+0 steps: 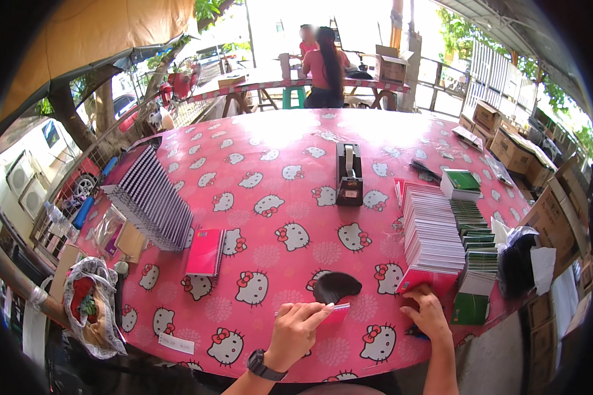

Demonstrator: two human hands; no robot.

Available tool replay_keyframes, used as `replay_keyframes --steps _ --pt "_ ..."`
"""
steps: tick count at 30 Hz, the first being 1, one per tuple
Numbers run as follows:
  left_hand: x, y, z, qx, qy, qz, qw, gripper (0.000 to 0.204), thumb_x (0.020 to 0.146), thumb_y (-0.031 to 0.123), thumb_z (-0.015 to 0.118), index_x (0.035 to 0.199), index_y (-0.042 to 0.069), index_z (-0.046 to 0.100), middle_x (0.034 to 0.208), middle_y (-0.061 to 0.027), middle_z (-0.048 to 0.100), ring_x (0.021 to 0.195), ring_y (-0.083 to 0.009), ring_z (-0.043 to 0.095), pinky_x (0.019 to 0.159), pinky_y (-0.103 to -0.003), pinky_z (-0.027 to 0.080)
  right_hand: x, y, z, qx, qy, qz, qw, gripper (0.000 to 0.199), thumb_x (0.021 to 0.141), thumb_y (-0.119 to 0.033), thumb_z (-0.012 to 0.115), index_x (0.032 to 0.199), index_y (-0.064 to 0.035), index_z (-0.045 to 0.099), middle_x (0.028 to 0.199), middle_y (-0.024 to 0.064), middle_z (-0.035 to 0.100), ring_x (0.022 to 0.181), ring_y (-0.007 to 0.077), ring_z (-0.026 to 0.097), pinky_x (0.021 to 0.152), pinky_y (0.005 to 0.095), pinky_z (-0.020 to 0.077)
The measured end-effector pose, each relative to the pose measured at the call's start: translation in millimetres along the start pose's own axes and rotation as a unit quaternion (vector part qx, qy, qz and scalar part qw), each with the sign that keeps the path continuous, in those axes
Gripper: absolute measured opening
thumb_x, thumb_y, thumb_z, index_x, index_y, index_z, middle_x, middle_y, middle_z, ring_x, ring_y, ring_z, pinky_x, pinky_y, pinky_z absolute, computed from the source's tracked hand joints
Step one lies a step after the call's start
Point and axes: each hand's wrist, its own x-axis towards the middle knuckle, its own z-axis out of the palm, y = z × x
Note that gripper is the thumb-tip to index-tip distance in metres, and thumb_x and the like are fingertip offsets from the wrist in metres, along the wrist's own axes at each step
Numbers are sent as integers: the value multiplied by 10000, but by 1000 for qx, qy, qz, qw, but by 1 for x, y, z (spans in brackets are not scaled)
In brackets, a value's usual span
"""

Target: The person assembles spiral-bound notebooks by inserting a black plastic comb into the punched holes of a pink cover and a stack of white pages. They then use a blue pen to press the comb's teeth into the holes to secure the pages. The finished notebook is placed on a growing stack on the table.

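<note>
My left hand (293, 334), with a dark watch on its wrist, is closed on a small pink notebook (337, 316) near the front edge of the table; part of the notebook is hidden by the hand. Just beyond it lies a black rounded object (337, 286) whose kind I cannot make out. My right hand (429, 315) is at the near end of a long row of pink notebooks (433, 224). Its fingers touch the edge of the front one, the thumb standing apart from them. A small dark thing under this hand is mostly hidden.
Green notebooks (476, 230) line the right side. A black tape dispenser (349, 176) stands mid-table. At left are stacked spiral notebooks (153, 197), one pink spiral notebook (204, 253) and a bag (93, 309). Cardboard boxes (510, 148) fill the far right; two people (324, 66) are at another table.
</note>
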Motion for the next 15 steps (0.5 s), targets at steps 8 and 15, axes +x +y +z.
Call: replay_keyframes --steps 8,15 --pt "7 -14 -11 4 11 -3 1000 349 745 -51 621 1027 135 712 923 6 679 799 -152 620 757 -305 413 -8 70 -76 -70 333 126 932 182 877 -78 586 1044 -25 635 991 140 616 928 283 592 831 357 464" --pt "9 -24 -1 9 33 10 999 350 756 -46 611 1035 143 706 929 13 676 818 -154 622 792 -312 415 -22 121 -67 -210 324 70 920 233 855 -60 597 1080 0 607 1108 149 569 1056 326 520 981 415 364"
